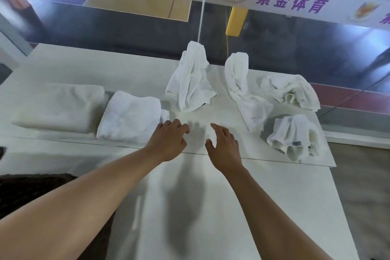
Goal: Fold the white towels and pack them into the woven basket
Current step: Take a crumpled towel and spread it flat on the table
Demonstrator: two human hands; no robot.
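Several white towels lie on the white table (232, 196). A folded towel (130, 118) sits at the left, just beyond my left hand (168, 141). A crumpled towel (190, 78) stands heaped at the back centre, and another (244, 91) trails to its right. Two more bunched towels (291, 91) (295, 135) lie at the far right. My right hand (223, 145) hovers beside the left one, fingers spread. Both hands hold nothing and are over bare table between the towels. A dark woven-looking surface (31, 192) shows at the lower left, partly hidden by my left arm.
A larger pale folded bundle (59, 107) lies at the far left. A glass wall with a lettered white banner (295, 2) rises behind the table. The table's right edge (337, 196) drops to the floor.
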